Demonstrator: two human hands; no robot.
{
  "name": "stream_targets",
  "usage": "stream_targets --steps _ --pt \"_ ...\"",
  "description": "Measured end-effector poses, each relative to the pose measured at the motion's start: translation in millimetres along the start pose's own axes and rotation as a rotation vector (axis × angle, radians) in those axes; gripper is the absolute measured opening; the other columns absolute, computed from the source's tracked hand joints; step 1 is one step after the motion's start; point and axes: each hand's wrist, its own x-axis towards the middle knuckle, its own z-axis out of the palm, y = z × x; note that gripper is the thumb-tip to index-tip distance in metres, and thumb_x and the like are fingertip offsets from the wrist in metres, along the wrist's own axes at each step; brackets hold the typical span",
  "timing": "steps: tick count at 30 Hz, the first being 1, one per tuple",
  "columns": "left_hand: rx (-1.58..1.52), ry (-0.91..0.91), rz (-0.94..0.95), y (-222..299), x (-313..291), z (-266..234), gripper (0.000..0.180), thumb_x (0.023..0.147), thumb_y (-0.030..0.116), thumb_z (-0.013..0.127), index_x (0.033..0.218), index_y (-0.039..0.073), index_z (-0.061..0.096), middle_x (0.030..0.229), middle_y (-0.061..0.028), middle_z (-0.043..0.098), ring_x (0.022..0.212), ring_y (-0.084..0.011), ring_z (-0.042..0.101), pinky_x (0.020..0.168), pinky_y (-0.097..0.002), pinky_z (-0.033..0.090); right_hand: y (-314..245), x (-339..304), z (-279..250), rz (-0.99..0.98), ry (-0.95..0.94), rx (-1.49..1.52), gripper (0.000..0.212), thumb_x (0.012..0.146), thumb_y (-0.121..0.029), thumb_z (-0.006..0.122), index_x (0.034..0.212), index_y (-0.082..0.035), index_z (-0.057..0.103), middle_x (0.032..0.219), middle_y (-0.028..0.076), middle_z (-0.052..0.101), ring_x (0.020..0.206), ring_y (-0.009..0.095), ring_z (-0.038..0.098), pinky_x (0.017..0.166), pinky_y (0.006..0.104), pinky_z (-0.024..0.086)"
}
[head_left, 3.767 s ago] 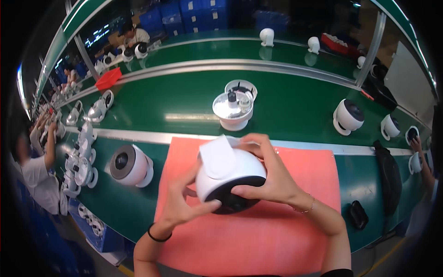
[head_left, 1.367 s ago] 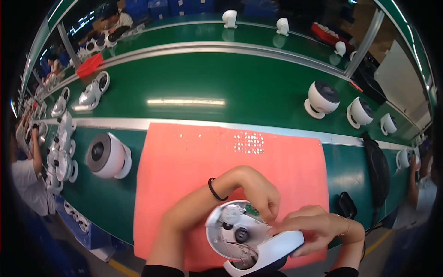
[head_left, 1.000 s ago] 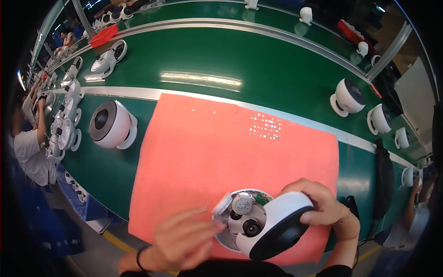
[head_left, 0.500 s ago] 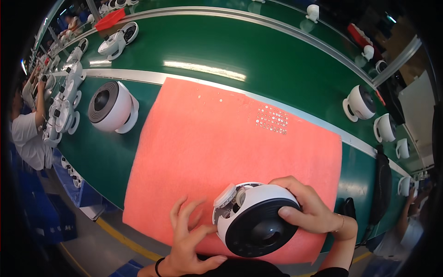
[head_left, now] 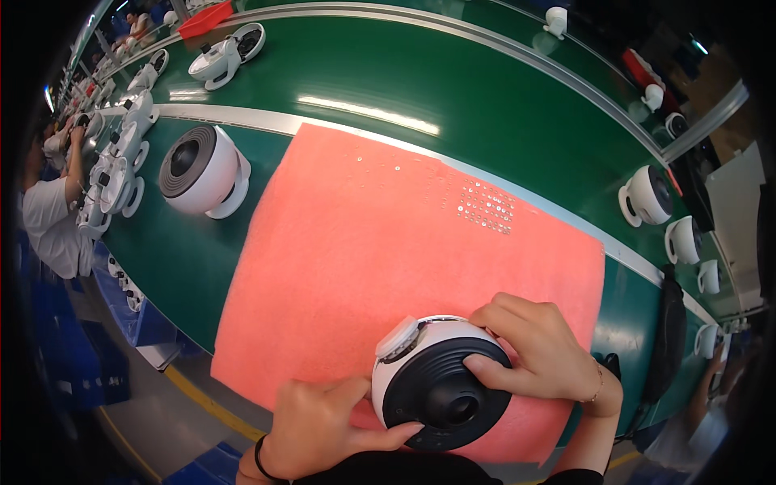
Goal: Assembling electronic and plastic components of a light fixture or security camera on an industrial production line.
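The left hand (head_left: 323,424) and the right hand (head_left: 537,356), fingers curled, grip together a round white plastic device with black ribbed face (head_left: 440,384) on the salmon-pink cloth mat (head_left: 388,242).

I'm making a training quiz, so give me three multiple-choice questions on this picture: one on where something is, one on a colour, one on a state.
1. Where does the small cluster of screws lie?
A. on the mat's far right part
B. on the floor
C. in a blue bin

2. What colour is the mat?
A. blue
B. salmon pink
C. white

3. How is the round white fan unit held?
A. left hand only
B. untouched
C. by both hands

Key: 1 A, they glint on the mat. 2 B, plainly pink. 3 C, the left hand and right hand both grip it.
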Motion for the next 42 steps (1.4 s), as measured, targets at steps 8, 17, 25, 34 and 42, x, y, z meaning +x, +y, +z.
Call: stream_targets --steps 8,17,25,34,42 --pt "0.140 -0.107 -0.023 0.4 8.6 0.1 0.040 0.057 0.041 0.078 0.067 0.004 0.063 0.048 -0.0037 0.056 0.043 -0.0180 0.058 0.043 -0.0258 0.045 5.1 14.7 -3.2 -0.134 0.040 -0.200 0.032 0.078 -0.039 0.059 0.076 -0.007 0.056 0.055 0.007 0.049 0.043 0.026 0.050 0.038 0.0335 0.038" --pt "0.137 -0.039 0.051 -1.3 9.9 -0.8 0.047 0.063 0.048 0.073 0.053 0.006 0.053 0.043 -0.0015 0.051 0.036 -0.0185 0.052 0.037 -0.0282 0.040 -5.4 9.3 -6.2 -0.134 0.074 -0.405 0.035 0.077 -0.043 0.059 0.076 -0.008 0.057 0.067 0.007 0.053 0.052 0.021 0.053 0.044 0.0324 0.038" --pt "0.135 -0.055 0.008 -0.8 10.2 -7.1 0.049 0.063 0.049 0.073 0.052 0.005 0.054 0.043 -0.0034 0.051 0.037 -0.0201 0.053 0.036 -0.0293 0.040 -12.6 1.8 4.6 -0.615 0.197 -0.291 0.045 0.068 -0.042 0.065 0.093 -0.005 0.064 0.089 0.004 0.056 0.074 0.016 0.051 0.059 0.0290 0.037" --pt "0.207 -0.043 -0.005 2.4 14.7 -14.8 0.052 0.060 0.053 0.072 0.050 0.005 0.055 0.040 -0.0033 0.049 0.035 -0.0215 0.052 0.036 -0.0315 0.039 -20.0 0.6 -5.9 -0.639 -0.117 -0.086 0.039 0.078 -0.024 0.064 0.111 -0.006 0.057 0.115 0.013 0.055 0.105 0.026 0.054 0.088 0.0363 0.041" --pt "-0.520 -0.382 -0.181 -20.9 29.0 -5.3 0.057 0.060 0.028 0.075 0.105 -0.001 0.055 0.088 -0.0123 0.063 0.083 -0.0232 0.062 0.075 -0.0306 0.047 -1.6 9.2 -2.4 0.120 -0.222 0.488 0.062 0.073 -0.020 0.068 0.125 -0.001 0.038 0.120 0.017 0.047 0.112 0.026 0.049 0.093 0.0339 0.038"
